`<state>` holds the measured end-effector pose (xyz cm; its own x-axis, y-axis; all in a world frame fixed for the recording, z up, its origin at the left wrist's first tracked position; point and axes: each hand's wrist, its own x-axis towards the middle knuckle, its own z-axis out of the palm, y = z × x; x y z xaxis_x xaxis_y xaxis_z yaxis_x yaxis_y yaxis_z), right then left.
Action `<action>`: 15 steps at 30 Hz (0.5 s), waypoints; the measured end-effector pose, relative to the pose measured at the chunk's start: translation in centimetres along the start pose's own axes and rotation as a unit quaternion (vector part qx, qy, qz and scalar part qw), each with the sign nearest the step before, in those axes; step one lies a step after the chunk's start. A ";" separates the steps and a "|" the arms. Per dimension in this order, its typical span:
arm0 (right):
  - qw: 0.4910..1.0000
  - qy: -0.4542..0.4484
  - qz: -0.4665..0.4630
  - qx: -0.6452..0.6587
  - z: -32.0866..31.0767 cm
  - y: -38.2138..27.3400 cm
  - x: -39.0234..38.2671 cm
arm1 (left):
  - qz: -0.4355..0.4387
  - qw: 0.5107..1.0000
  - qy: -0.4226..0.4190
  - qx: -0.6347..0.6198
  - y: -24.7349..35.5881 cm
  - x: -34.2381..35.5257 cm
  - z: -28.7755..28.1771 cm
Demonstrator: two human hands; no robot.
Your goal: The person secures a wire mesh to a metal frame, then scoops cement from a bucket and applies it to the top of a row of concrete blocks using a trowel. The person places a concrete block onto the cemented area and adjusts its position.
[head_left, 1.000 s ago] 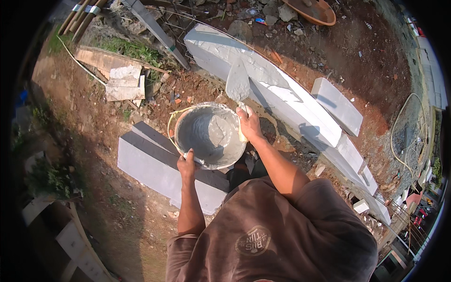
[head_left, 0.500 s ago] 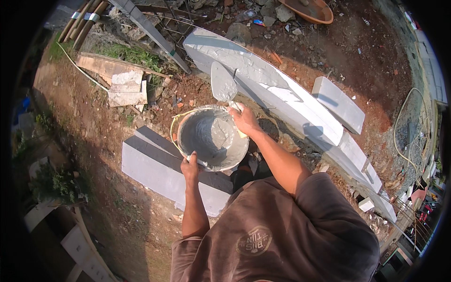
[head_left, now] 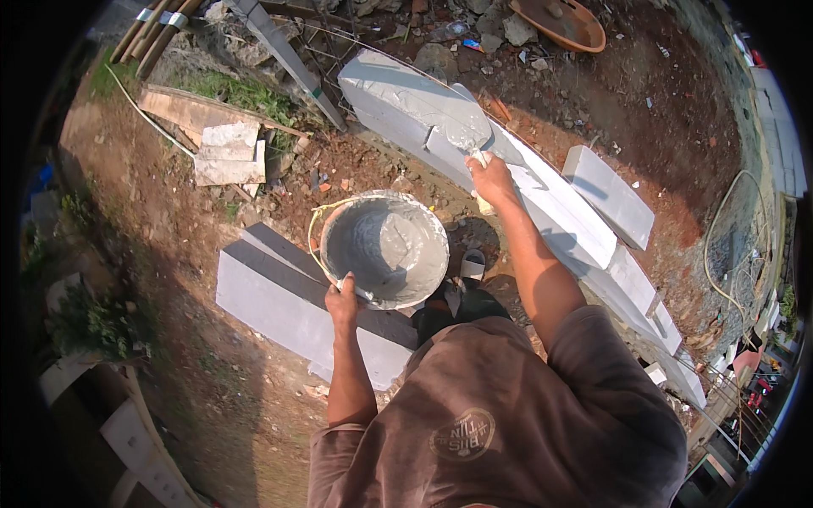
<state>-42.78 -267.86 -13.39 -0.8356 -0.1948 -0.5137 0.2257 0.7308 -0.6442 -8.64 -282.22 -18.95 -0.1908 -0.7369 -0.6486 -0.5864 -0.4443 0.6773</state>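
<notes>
Far left of frame: green plants (head_left: 93, 326) and pale blocks along a dirt edge, in shade. Upper left: a stack of flat boards and broken slabs (head_left: 224, 148) on bare earth, with a thin hose curving past.

Left of centre: a long grey block (head_left: 288, 309) lies on the ground, running diagonally toward lower centre. The left hand (head_left: 343, 296) is closed over the near rim of a round bucket (head_left: 385, 247) of wet grey mortar; fingers curled tight on the edge. The bucket sits just above that block, with a yellowish handle at its left side.

Centre, upper: the right hand (head_left: 491, 179) is wrapped shut around the handle of a trowel (head_left: 464, 134). The blade is loaded with grey mortar and lies on top of the course of white blocks (head_left: 550, 199), which runs from upper centre down to lower right; the upper end of the course is coated with spread mortar.

Right of centre: a loose white block (head_left: 610, 195) just beside the course. Top right: a shallow rusty pan (head_left: 559, 21) among rubble. Far right: a coiled hose (head_left: 732, 245) on dirt
</notes>
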 end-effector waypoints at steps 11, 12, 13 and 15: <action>0.997 -0.026 0.058 0.052 -3.2 0.8 -2.6 | -0.008 1.000 -0.014 -0.009 -0.3 0.2 -0.4; 0.995 -0.022 0.071 0.072 -4.0 1.4 -3.0 | -0.009 1.000 -0.011 -0.007 0.0 0.0 -0.2; 0.992 -0.020 0.082 0.093 -4.8 1.8 -3.5 | -0.010 1.000 -0.007 -0.006 0.2 -0.1 -0.2; 0.993 -0.022 0.095 0.070 -6.7 2.5 -4.2 | -0.006 1.000 -0.005 -0.007 0.3 -0.1 -0.1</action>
<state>-42.04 -260.88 -9.05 -0.7488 -0.0930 -0.6562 0.4473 0.6597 -0.6039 -8.68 -282.31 -18.64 -0.1911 -0.7259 -0.6607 -0.5778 -0.4609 0.6736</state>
